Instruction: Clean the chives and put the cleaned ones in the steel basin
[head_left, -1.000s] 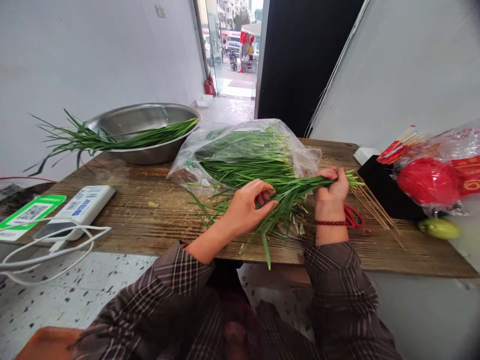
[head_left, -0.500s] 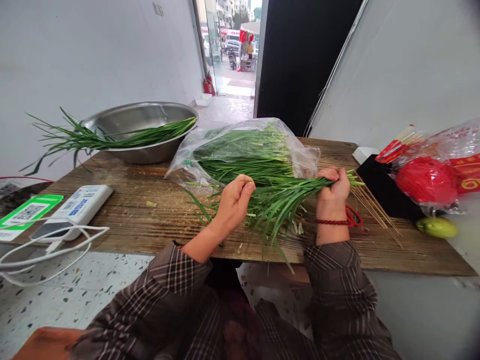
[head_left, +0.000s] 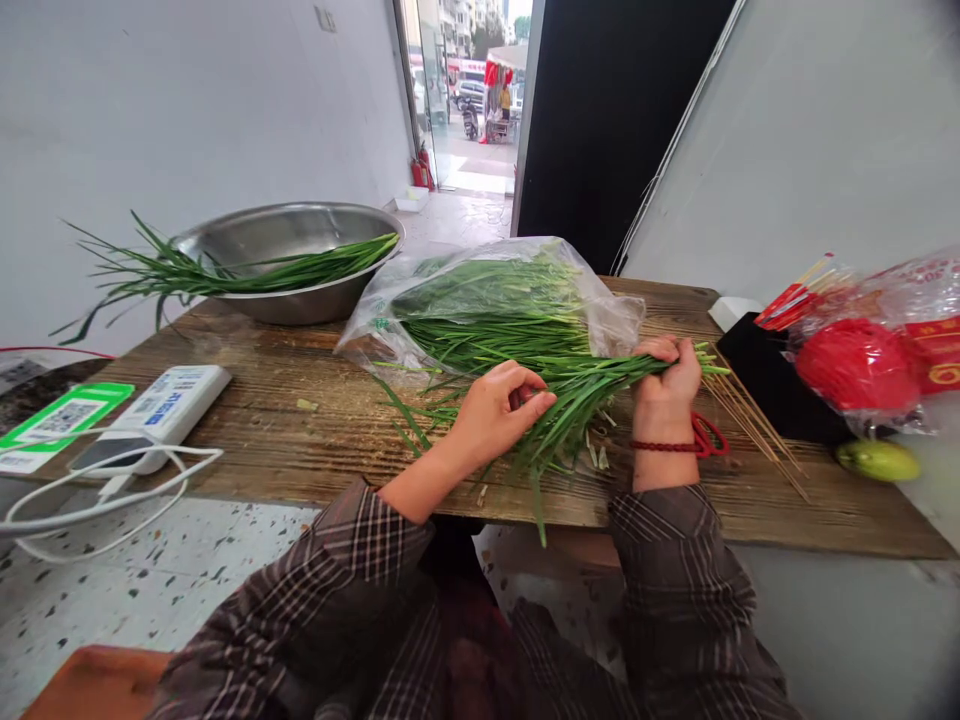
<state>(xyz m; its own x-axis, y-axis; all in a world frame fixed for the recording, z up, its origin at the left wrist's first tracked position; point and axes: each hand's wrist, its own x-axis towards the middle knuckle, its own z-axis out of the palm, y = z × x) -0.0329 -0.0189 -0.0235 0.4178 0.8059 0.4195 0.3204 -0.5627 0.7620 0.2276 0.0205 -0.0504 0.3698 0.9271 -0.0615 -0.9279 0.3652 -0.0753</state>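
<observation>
My right hand point(head_left: 666, 375) is closed round the pale stem ends of a bunch of garlic chives point(head_left: 577, 395). Their green leaves fan out to the left and droop towards the table's front edge. At those leaves is my left hand point(head_left: 499, 405), its thumb and forefinger curved with a small gap between the tips. Just behind the bunch lies a clear plastic bag point(head_left: 607, 310) full of more chives point(head_left: 487, 300). Loose leaves and pale trimmings point(head_left: 598, 457) lie on the wooden table point(head_left: 300, 450) beneath and beside my hands.
A steel basin point(head_left: 300, 305) holding chives stands at the back left. Left of me are a white box-shaped device point(head_left: 172, 405), a white cable point(head_left: 180, 462) and a green-edged code card point(head_left: 67, 420). Thin sticks point(head_left: 757, 430), a black box point(head_left: 780, 390) and a yellow-green fruit point(head_left: 877, 460) are at right.
My left hand has moved right to the leaves, and its pinched fingers have loosened. The drooping leaves have shifted left. My right hand keeps its hold on the stems.
</observation>
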